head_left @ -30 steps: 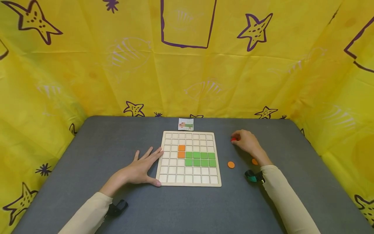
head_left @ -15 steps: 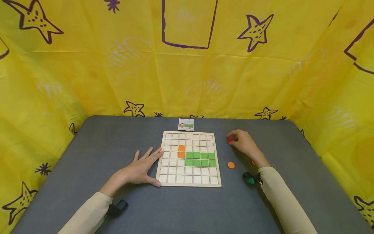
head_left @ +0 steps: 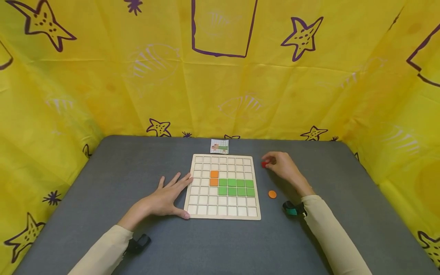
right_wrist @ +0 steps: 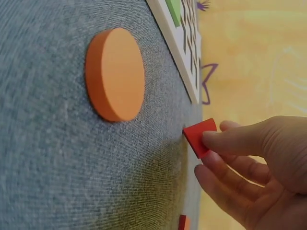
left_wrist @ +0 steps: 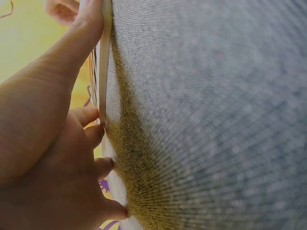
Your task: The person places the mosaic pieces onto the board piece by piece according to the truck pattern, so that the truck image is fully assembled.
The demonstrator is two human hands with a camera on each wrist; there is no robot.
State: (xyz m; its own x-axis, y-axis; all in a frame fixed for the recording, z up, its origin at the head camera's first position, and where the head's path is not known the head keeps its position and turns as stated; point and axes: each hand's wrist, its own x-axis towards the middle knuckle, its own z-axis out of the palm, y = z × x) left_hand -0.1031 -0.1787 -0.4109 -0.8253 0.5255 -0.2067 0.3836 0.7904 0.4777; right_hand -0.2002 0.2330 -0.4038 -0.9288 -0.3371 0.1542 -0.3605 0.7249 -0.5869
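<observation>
My right hand (head_left: 282, 167) pinches a small red tile (right_wrist: 199, 137) between thumb and fingers, just right of the pale wooden grid board (head_left: 223, 217). In the right wrist view the tile is tilted, one corner down close over the table. My left hand (head_left: 165, 198) lies with fingers spread at the board's left edge, its thumb at the near left corner. On the board sit two orange square tiles (head_left: 214, 174), one above the other, and two rows of green square tiles (head_left: 232, 191) to their right.
An orange disc (head_left: 272, 194) lies on the grey table (head_left: 213, 244) right of the board. A small picture card (head_left: 219, 146) stands behind the board. Low in the right wrist view shows part of a red-orange piece (right_wrist: 183, 223). Yellow patterned cloth (head_left: 220, 88) surrounds the table.
My right hand has moved left toward the board with the red tile. A second orange piece near the right wrist is now hidden by the arm. The left hand stays put.
</observation>
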